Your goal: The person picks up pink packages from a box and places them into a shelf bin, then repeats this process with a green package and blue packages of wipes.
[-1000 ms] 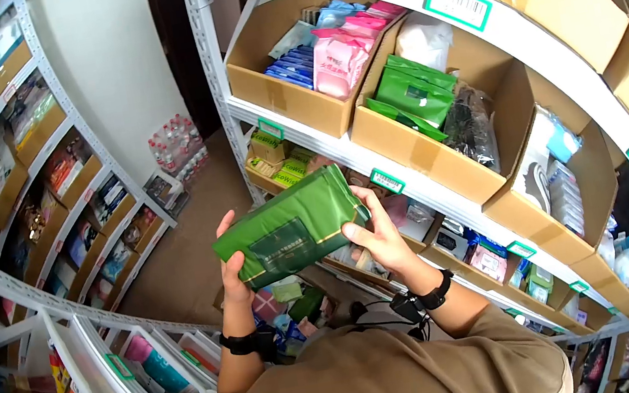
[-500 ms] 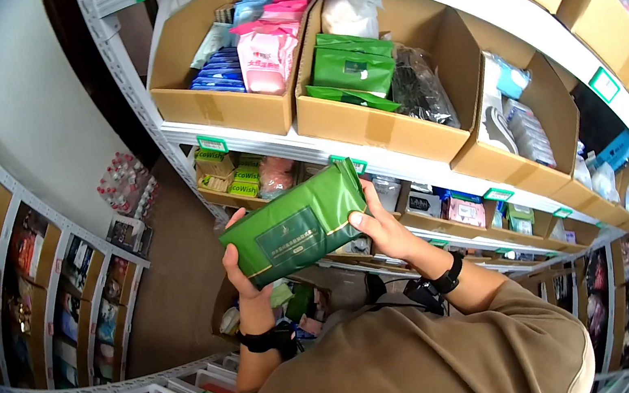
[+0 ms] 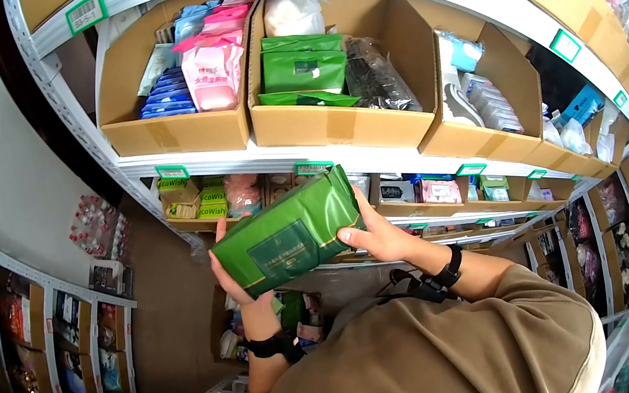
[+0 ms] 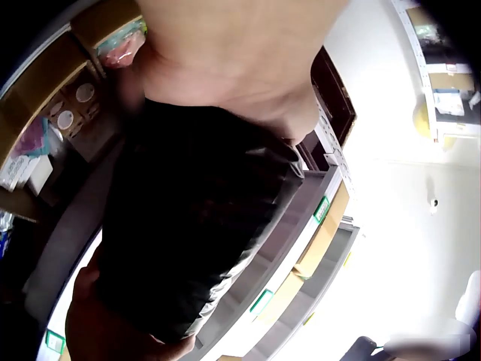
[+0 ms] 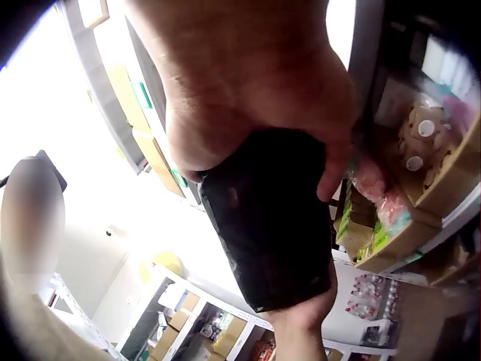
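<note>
A green plastic-wrapped pack [image 3: 288,238] with a darker printed label is held between both hands in front of the torso. My left hand [image 3: 239,281] grips its left end, thumb on the near side and fingertips showing at the far edge. My right hand [image 3: 380,234] holds the other end, its thumb pressed on the labelled face. In the left wrist view the pack [image 4: 199,218] appears dark, with a hand at each end. The right wrist view also has the pack [image 5: 270,218] dark, spanning the two hands.
Ahead, a white shelf [image 3: 373,150] bears cardboard bins. One bin [image 3: 337,129] has similar green packs [image 3: 304,66] and a black plastic-wrapped item [image 3: 382,79]. Pink and blue packets [image 3: 212,69] fill the bin to its left. On the floor are an open carton [image 3: 225,346] and wrapped bottles [image 3: 99,226].
The head view has swung right, so the shelf and bins appear farther left. Both hands keep their hold on the green pack, its labelled face still toward the head camera.
</note>
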### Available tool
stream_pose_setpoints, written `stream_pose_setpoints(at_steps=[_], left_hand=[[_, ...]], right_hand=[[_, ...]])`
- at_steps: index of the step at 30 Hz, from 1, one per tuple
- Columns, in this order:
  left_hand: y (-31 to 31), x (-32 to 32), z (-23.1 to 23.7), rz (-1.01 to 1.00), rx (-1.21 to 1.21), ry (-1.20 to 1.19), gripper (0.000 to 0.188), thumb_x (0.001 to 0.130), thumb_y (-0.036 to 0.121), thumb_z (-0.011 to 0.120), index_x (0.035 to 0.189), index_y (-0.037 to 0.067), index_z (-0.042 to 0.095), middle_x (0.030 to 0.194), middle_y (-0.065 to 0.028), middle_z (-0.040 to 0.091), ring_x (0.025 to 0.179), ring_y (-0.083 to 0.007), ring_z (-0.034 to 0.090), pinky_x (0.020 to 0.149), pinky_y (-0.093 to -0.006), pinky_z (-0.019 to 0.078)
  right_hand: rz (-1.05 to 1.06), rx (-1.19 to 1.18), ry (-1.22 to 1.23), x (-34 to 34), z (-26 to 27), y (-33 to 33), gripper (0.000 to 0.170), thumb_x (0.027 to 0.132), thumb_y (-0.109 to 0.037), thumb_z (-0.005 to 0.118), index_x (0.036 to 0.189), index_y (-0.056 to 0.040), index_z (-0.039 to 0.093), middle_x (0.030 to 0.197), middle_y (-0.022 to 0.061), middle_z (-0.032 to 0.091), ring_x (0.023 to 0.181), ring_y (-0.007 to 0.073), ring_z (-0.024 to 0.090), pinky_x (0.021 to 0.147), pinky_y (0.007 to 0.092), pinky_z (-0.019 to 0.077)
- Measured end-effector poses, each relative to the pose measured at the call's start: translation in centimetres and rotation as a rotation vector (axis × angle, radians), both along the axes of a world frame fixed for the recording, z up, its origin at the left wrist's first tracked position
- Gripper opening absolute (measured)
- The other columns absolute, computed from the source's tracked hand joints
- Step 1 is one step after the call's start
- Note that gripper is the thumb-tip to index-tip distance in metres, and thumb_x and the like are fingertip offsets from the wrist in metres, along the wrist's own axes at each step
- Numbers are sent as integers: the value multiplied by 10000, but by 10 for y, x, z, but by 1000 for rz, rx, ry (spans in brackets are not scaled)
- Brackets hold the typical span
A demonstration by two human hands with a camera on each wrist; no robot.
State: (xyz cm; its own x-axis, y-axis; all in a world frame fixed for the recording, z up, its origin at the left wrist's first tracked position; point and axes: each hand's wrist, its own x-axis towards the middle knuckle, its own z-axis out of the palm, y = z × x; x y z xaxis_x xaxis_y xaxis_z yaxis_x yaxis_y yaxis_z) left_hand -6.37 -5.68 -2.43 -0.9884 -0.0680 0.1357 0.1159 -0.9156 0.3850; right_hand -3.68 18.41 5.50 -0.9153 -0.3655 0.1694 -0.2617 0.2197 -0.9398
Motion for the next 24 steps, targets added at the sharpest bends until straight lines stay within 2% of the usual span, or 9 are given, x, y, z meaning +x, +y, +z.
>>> stream_pose_setpoints(at_steps=[1,4,5,6,8,11,15,21,24], left_hand=[[3,-2,-3,-30,63,22,693,995,488,378,1473,-10,311,1383,-258,481,1241,-346,513,1030,-488,437],[15,-7,-11,-106,88,27,658,1000,454,392,1490,24,304,1369,-239,499,1222,-352,530,1004,-480,464],[16,-9,-19,-162,140,-44,611,998,441,406,1440,19,387,1361,-195,519,1203,-329,545,994,-471,473],[17,-13,-36,-176,137,-42,611,998,441,406,1440,19,387,1361,-195,519,1203,-329,545,994,-471,473],[20,-18,-67,-162,202,-374,553,999,419,416,1374,14,452,1315,-157,560,1170,-311,562,963,-452,489],[30,-17,-81,-201,54,-403,513,995,383,438,1343,9,475,1289,-157,576,1144,-307,573,948,-440,490],[49,-3,-77,-224,-184,-335,460,991,336,467,1302,1,506,1253,-157,597,1110,-302,589,929,-425,492],[92,24,-71,-155,-557,-271,380,984,266,511,1241,-11,552,1199,-158,628,1058,-294,612,899,-402,494],[129,47,-55,-119,-658,-265,354,982,243,526,1221,-15,567,1181,-158,638,1041,-291,620,889,-394,495]], right_hand=[[-22,-20,4,1,2,1,875,924,-247,639,1524,-1,52,1499,193,268,1418,281,237,1162,392,191],[-43,-115,-68,3,0,11,881,917,-247,657,1523,-3,67,1486,180,286,1399,266,258,1155,386,207],[-56,-116,-64,4,-1,16,881,917,-247,657,1523,-3,67,1486,180,286,1399,266,258,1155,386,207],[-53,-122,-72,5,-4,20,883,919,-260,660,1523,-5,68,1480,175,292,1392,260,262,1153,385,210],[-64,-134,-80,9,-7,30,886,921,-273,662,1522,-7,69,1475,170,298,1385,255,266,1151,385,212],[-97,-145,-57,18,-12,48,883,934,-297,654,1521,-11,59,1464,165,306,1378,246,265,1147,382,213],[-88,-171,-61,25,-12,89,868,943,-302,639,1520,-7,62,1462,163,307,1375,241,270,1145,379,216],[-20,-234,4,39,-9,165,852,964,-307,599,1525,4,38,1480,158,294,1382,231,262,1144,368,218],[-37,-241,13,53,-9,208,863,962,-311,601,1528,5,31,1488,156,285,1389,231,252,1147,370,211]])
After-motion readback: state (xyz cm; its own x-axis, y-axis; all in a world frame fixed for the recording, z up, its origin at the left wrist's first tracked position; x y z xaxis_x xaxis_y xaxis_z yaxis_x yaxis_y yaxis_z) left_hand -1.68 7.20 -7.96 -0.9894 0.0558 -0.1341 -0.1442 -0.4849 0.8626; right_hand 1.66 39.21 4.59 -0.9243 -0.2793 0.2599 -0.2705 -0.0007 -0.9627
